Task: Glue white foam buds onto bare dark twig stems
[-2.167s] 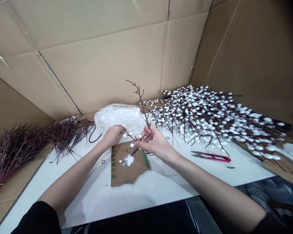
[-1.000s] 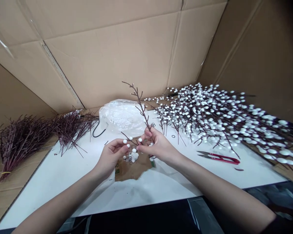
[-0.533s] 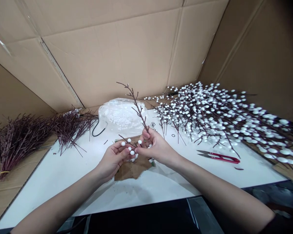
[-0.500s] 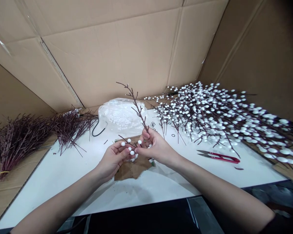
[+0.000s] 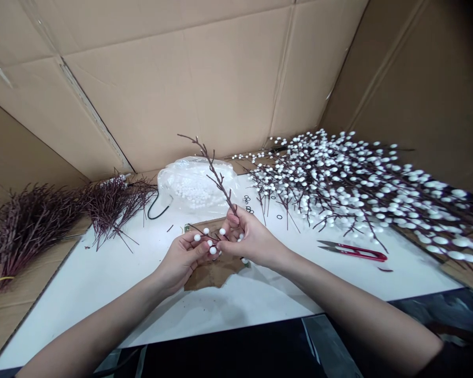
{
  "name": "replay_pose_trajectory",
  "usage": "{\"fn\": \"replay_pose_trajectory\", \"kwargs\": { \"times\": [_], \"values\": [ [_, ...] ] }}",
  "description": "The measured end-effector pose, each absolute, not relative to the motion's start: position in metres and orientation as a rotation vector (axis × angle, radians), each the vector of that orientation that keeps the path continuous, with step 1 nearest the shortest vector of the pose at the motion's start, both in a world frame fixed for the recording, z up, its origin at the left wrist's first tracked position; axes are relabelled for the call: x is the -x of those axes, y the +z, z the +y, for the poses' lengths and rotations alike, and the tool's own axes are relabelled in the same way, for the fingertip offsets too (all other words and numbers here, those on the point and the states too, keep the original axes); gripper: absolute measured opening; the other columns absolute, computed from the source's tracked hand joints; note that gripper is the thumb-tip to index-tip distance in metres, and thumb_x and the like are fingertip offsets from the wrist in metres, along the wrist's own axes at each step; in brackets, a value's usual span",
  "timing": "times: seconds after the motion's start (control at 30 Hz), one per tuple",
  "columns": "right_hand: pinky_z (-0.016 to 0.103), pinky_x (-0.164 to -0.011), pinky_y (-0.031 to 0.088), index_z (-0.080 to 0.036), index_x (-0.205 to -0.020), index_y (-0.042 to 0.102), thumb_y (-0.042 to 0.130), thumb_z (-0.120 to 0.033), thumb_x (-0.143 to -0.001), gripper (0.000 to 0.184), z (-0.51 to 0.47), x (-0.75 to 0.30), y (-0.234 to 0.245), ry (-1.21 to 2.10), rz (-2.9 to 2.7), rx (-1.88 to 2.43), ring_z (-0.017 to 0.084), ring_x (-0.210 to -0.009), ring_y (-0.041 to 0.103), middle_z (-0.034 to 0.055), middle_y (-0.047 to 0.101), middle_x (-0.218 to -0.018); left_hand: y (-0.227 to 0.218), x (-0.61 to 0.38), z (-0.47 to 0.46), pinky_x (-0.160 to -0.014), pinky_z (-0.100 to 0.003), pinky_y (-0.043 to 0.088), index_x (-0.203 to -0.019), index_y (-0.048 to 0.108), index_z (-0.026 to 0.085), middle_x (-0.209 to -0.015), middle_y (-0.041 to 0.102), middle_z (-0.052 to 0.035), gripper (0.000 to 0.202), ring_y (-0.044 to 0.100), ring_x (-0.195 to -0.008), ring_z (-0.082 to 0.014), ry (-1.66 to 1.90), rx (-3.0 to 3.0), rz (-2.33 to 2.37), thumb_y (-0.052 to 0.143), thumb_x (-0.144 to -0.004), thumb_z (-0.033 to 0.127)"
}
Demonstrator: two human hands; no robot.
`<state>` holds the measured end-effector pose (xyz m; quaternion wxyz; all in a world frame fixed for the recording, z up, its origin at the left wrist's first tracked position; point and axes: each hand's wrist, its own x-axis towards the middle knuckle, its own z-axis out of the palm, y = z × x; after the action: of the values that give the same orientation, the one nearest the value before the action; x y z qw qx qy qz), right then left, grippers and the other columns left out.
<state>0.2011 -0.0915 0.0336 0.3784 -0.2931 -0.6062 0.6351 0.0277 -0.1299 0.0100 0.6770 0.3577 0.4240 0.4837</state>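
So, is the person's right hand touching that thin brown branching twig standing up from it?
Touching. The head view shows the right hand gripping the thin brown branching twig, which runs into its curled fingers without a gap.

Rough matt branch (image 5: 219, 182), smooth beads (image 5: 213, 250), possibly foam, glossy plastic bag (image 5: 168, 176) far, matt cardboard wall (image 5: 173, 94) behind, glossy-handled metal snips (image 5: 350, 251) right.
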Motion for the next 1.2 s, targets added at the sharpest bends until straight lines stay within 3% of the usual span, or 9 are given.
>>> {"fn": "replay_pose_trajectory", "kwargs": {
  "times": [0.43, 0.73, 1.2],
  "values": [
    [0.017, -0.040, 0.031, -0.023, -0.074, 0.027, 0.066, -0.012, -0.062, 0.043, -0.0910, -0.2010, 0.0324, 1.644, -1.540, 0.768, 0.004, -0.045, 0.044, -0.0075, 0.053, -0.072, 0.0075, -0.0298, -0.1322, -0.083, -0.037, 0.054, -0.074, 0.068, 0.012, -0.076, 0.068, -0.0029, 0.020, 0.065, -0.074, -0.0157, 1.136, -0.810, 1.006, 0.078, -0.064, 0.027],
    [0.017, -0.038, 0.029, -0.023, -0.074, 0.026, 0.065, -0.012, -0.064, 0.042, -0.0913, -0.2027, 0.0307, 1.644, -1.580, 0.782, 0.003, -0.043, 0.041, -0.0079, 0.054, -0.073, 0.0125, -0.0268, -0.1339, -0.082, -0.038, 0.055, -0.069, 0.066, 0.012, -0.074, 0.068, -0.0030, 0.020, 0.065, -0.074, -0.0165, 1.101, -0.856, 1.021, 0.078, -0.064, 0.027],
    [0.016, -0.038, 0.030, -0.023, -0.074, 0.027, 0.066, -0.009, -0.061, 0.043, -0.0916, -0.2028, 0.0314, 1.704, -1.550, 0.785, 0.003, -0.044, 0.042, -0.0076, 0.053, -0.073, 0.0106, -0.0269, -0.1332, -0.076, -0.031, 0.055, -0.066, 0.066, 0.012, -0.072, 0.070, -0.0026, 0.022, 0.066, -0.069, -0.0148, 1.082, -0.792, 1.024, 0.082, -0.059, 0.025]
  ]
}}
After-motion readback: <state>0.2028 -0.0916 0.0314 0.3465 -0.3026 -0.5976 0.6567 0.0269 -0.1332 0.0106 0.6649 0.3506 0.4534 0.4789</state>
